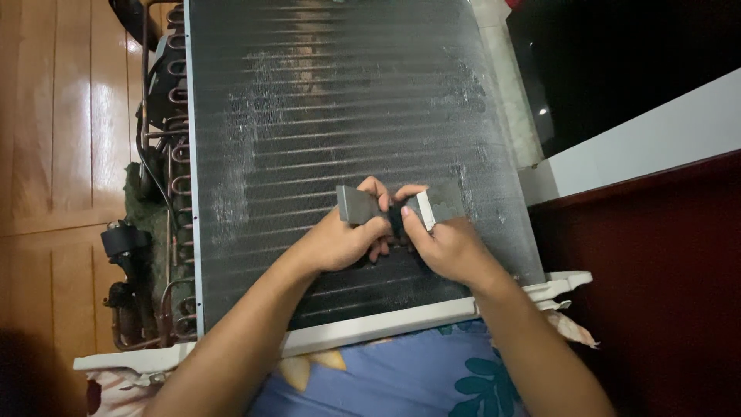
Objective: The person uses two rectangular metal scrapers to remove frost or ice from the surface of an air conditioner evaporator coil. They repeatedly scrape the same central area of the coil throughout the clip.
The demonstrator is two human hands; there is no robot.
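Both hands, left hand (340, 239) and right hand (448, 245), pinch closed around a flat grey metal fin comb (397, 207) held over the dusty finned aluminium condenser coil (324, 100), beside curved copper tubing (174, 185).

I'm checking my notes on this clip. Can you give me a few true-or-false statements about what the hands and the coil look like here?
1. Both hands, left hand and right hand, hold a grey comb tool. True.
2. The hands are over the finned coil. True.
3. The copper tubes run along the coil's right edge. False: they are on its left edge.
4. The floor is grey carpet. False: it is glossy wood.
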